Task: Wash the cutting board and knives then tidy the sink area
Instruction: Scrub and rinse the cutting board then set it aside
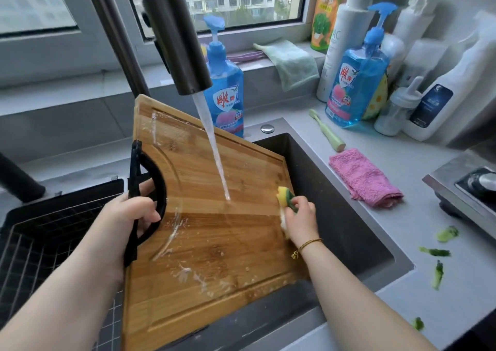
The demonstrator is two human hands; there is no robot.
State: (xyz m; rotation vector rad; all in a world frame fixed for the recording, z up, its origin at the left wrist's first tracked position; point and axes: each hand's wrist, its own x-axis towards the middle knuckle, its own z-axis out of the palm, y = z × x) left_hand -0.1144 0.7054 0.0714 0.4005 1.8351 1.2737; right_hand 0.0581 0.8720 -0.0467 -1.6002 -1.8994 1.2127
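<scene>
— Wooden board (214, 230): where is it?
— Tilted over the sink (335, 203), under the tap (177, 42). The stream (212, 141) lands mid-board, with suds along the groove.
— And the hands?
— Her left hand (134, 211) is curled round the black handle (158, 189) at the board's left edge. The right hand (300, 213) pinches a yellow-green sponge (287, 196) against the right edge.
— Around it?
— A wire rack (40, 230) lies left and a blue bottle (225, 87) stands behind. A pink cloth (365, 179) and green scraps (437, 273) lie on the bench (402, 243) at right.
</scene>
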